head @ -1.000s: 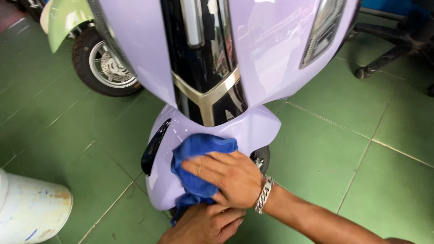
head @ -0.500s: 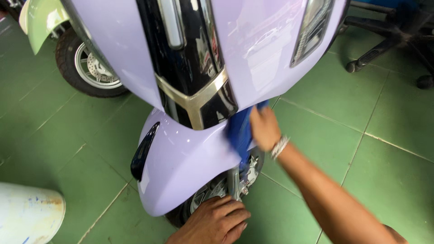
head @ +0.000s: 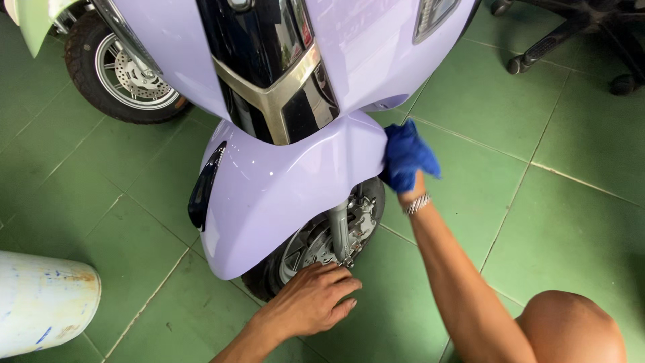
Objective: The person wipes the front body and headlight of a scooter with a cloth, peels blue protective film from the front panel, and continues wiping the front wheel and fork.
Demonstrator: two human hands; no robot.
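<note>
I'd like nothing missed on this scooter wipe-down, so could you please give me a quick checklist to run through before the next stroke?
1. Blue cloth gripped in the right hand: ok, bunched over the hand.
2. Cloth touching the lilac front fender: ok, pressed at its right edge.
3. Left hand bracing: ok, resting on the front tyre, fingers near the fork and brake parts.
4. Fender surface free of smears: cannot tell, the gloss hides them.
5. Room around the scooter: ok on the green floor tiles; a white drum stands at the left.
6. Cloth clear of the wheel: ok, it sits above it.
</note>
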